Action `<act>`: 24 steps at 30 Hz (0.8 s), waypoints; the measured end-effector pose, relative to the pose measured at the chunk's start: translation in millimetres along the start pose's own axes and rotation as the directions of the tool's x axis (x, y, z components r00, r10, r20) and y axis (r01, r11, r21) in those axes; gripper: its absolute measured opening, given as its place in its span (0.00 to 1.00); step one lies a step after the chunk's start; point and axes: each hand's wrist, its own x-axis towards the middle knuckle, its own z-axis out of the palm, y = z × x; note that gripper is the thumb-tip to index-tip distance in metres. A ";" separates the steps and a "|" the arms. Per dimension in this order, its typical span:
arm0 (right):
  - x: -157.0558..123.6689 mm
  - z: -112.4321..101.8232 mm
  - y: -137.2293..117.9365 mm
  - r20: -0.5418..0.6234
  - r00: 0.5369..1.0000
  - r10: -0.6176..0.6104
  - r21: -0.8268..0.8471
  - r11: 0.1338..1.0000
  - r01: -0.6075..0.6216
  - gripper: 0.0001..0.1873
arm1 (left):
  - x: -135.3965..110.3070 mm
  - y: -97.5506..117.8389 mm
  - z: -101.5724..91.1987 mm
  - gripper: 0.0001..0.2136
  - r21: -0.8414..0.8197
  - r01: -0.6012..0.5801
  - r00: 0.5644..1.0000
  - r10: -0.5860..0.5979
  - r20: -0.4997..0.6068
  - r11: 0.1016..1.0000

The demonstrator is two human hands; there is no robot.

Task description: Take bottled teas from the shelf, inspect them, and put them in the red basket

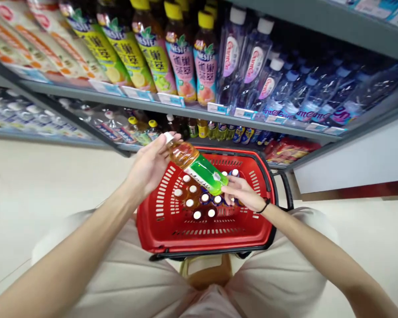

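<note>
A tea bottle [195,165] with a green label and white cap lies tilted over a red shopping basket [166,225]. My left hand [149,165] is wrapped round its upper, cap end. My right hand [240,192] pinches its bottom end with the fingertips. Inside the basket stand several small bottles with white caps [199,198], directly under the held bottle. The basket rests in front of my knees.
Store shelves stand ahead: tall tea bottles with yellow caps [182,53] and clear water bottles [252,62] on the upper shelf, smaller bottles and cans [219,130] on the lower one. Black basket handles [287,187] hang at the right. Pale floor lies on both sides.
</note>
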 end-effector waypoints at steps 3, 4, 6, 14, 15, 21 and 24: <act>-0.2 -2.8 -0.8 0.049 0.998 0.031 0.051 0.998 -0.034 0.26 | 1.5 -1.7 1.9 0.10 0.051 -0.008 1.000 0.008 0.002 0.999; -0.2 -3.1 -1.0 0.051 0.998 0.043 0.062 0.997 -0.046 0.24 | 2.0 -2.2 2.2 0.10 0.077 -0.016 1.000 0.016 0.001 0.997; 1.4 -3.7 -0.8 0.027 0.996 0.087 0.040 0.995 -0.088 0.22 | 2.3 -3.2 2.9 0.11 0.131 -0.033 0.999 0.035 -0.009 0.991; 26.4 -28.3 -2.9 -0.224 0.950 0.218 -0.578 0.755 -0.310 0.36 | -34.2 -17.2 27.0 0.12 0.364 -0.109 0.994 0.090 0.068 0.925; 28.3 -32.8 -4.6 -0.217 0.945 0.245 -0.623 0.711 -0.327 0.34 | -42.8 -20.4 32.0 0.14 0.419 -0.162 0.985 0.118 0.130 0.893; 22.7 -39.4 -9.5 -0.203 0.928 0.311 -0.905 0.302 -0.299 0.13 | -80.8 -51.9 56.5 0.12 0.649 -0.555 0.771 0.030 0.636 0.520; 15.3 -36.5 -11.5 -0.186 0.937 0.295 -0.963 0.135 -0.233 0.09 | -84.6 -76.0 55.8 0.14 0.715 -0.424 0.807 -0.127 0.577 0.556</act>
